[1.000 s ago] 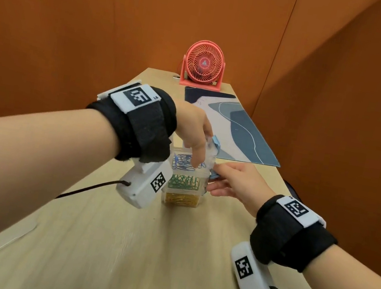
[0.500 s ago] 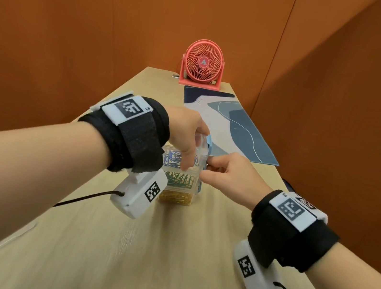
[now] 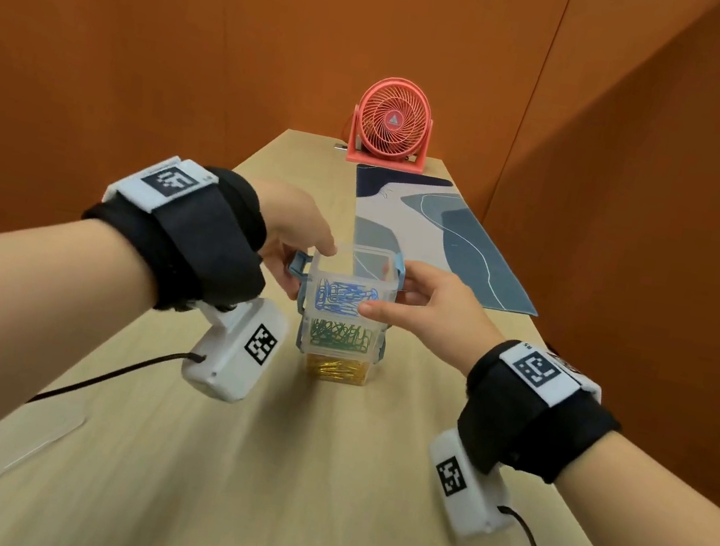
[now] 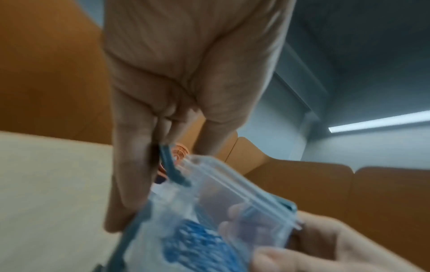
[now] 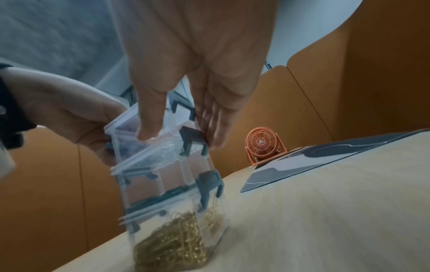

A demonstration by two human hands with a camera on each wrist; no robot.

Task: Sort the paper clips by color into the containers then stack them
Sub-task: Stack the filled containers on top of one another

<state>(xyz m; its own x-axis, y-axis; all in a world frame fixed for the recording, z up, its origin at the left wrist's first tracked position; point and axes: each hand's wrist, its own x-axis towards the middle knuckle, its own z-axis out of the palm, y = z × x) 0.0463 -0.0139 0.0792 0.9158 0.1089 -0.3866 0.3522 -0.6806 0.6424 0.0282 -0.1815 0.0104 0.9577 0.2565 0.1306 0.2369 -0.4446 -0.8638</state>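
Three clear containers stand stacked on the wooden table [image 3: 263, 495]. The bottom one holds gold clips [image 3: 334, 369], the middle one green clips [image 3: 340, 334], and the top container [image 3: 377, 271] holds blue clips [image 3: 344, 296]. My left hand [image 3: 297, 238] grips the top container's left side at its blue latch [image 4: 172, 165]. From the right, my right hand [image 3: 429, 303] holds the same container, thumb on the front wall, fingers at the right latch [image 5: 193, 138]. The right wrist view shows the whole stack [image 5: 167, 174] slightly blurred. No lid shows on the top container.
A red desk fan [image 3: 391, 130] stands at the table's far end, with a blue patterned mat [image 3: 449, 240] in front of it on the right. Orange walls close in on both sides. Black cables trail from both wrist cameras over the near table.
My left hand has come off the top of the stack and moved to the top container's left latch. My right hand now holds its right side with the thumb across the front.
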